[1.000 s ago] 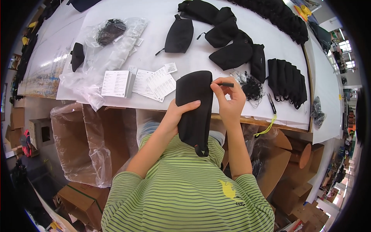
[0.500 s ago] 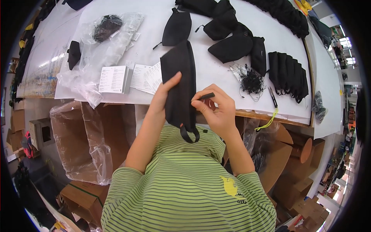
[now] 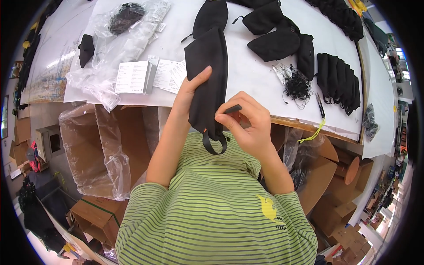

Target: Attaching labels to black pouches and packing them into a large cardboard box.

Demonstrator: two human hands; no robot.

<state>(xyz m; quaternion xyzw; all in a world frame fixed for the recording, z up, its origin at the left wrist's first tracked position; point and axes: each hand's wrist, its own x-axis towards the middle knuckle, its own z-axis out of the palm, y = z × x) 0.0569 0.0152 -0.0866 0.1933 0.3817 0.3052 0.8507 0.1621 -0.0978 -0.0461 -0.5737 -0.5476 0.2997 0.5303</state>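
Left hand (image 3: pixel 191 90) clamping black pouch (image 3: pixel 207 84) upright mid-frame, right hand (image 3: pixel 247 126) fingers pinching small black tab (image 3: pixel 232 109) at its edge, presumably steadying for fitting.

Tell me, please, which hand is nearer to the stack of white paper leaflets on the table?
Left. The left hand grips the black pouch just right of the leaflets; the right hand sits farther right, beyond the pouch.
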